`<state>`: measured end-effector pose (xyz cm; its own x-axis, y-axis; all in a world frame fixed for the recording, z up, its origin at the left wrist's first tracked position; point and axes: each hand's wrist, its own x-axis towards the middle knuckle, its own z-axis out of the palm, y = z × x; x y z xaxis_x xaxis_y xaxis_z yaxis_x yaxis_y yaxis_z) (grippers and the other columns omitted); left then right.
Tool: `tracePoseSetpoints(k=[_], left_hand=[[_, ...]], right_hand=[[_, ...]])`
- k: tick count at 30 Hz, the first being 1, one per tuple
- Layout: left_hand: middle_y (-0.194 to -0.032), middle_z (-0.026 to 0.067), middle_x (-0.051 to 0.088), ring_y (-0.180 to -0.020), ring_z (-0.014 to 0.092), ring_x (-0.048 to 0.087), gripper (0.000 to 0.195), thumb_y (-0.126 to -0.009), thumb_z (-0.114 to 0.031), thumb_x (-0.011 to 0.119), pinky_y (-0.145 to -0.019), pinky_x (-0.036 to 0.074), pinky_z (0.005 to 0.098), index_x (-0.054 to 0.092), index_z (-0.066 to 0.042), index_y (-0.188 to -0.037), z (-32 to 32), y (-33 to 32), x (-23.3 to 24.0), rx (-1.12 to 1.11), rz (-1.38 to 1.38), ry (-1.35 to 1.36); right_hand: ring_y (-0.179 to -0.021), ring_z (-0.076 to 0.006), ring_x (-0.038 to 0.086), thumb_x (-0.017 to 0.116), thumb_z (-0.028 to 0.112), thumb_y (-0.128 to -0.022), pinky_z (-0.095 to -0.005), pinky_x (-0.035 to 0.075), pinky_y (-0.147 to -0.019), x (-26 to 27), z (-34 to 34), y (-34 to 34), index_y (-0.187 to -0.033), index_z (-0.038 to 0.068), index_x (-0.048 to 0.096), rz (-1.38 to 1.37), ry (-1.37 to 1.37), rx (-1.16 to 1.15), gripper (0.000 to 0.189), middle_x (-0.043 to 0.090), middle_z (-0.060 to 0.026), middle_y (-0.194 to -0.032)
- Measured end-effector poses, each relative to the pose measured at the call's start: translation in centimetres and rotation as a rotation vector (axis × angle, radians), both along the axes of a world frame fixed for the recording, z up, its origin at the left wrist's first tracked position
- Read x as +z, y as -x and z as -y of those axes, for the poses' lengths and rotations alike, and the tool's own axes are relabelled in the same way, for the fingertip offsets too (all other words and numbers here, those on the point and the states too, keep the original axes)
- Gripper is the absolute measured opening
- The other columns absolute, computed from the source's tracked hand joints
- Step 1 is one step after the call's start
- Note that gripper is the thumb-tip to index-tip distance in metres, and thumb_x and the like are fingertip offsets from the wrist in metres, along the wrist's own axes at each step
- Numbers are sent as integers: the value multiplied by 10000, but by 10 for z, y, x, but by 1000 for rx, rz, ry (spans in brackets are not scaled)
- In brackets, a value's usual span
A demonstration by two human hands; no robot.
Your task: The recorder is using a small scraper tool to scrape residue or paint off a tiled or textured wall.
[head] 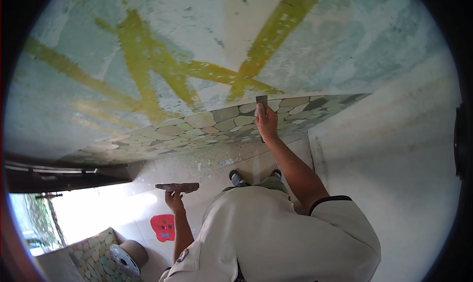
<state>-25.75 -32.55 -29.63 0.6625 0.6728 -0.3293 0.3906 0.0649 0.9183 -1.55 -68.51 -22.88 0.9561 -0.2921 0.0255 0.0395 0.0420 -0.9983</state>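
My right hand [266, 123] grips a flat scraper [262, 100], thumb laid along it. Its upper end is at the wall, close to the line where the painted plaster [207, 30] meets a band of stone-patterned cladding [199, 121]. I cannot tell whether the blade touches the surface. Broad yellow-green strokes [140, 56] cross the white and pale green plaster above. Lower down on the left, my left hand [174, 201] holds a flat brown board [184, 187] from below, seen nearly edge-on; its top face is mostly hidden.
Pale floor tiles [166, 173] with whitish specks lie at the wall's foot. A plain white wall [373, 178] closes the right side. At lower left are a red mat [163, 227], a drum-like spool [129, 257], a stone-patterned ledge [94, 258] and a bright doorway [79, 215].
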Motion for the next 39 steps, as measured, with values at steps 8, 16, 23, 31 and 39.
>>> tracePoseSetpoints(k=[8,16,23,31,39], left_hand=[[-930,35,565,-815,142,548,236,-742,-114,681,-578,484,268,558,-85,-941,21,-31,3,-124,-29,41],[-855,20,568,-749,116,560,205,-738,-104,681,-533,463,229,547,-74,-891,61,-37,15,-120,-10,13],[-924,13,567,-809,126,549,211,-744,-94,667,-583,469,270,558,-98,-925,114,-38,13,-70,-6,27],[-898,18,567,-788,122,553,206,-741,-95,670,-573,467,255,556,-90,-913,176,-30,26,-9,0,12],[-862,15,562,-756,110,552,205,-741,-108,679,-540,455,223,560,-81,-905,219,-28,41,35,27,-41]], right_hand=[[-340,-90,386,509,433,-869,-240,293,-312,-108,131,62,-625,87,411,47,389,-332,435,401,15,-477],[-356,-90,388,520,424,-868,-239,300,-316,-46,188,92,-649,93,405,-238,-163,-395,413,389,8,-501],[-358,-87,379,501,403,-885,-229,318,-347,-36,237,73,-671,89,411,-246,-112,-85,391,408,0,-488],[-343,-87,365,482,374,-901,-236,295,-334,12,270,5,-665,83,411,-133,-39,2,381,399,0,-480],[-330,-86,352,493,357,-899,-246,289,-327,1,295,-1,-613,85,410,-26,-98,-34,403,397,4,-467]])
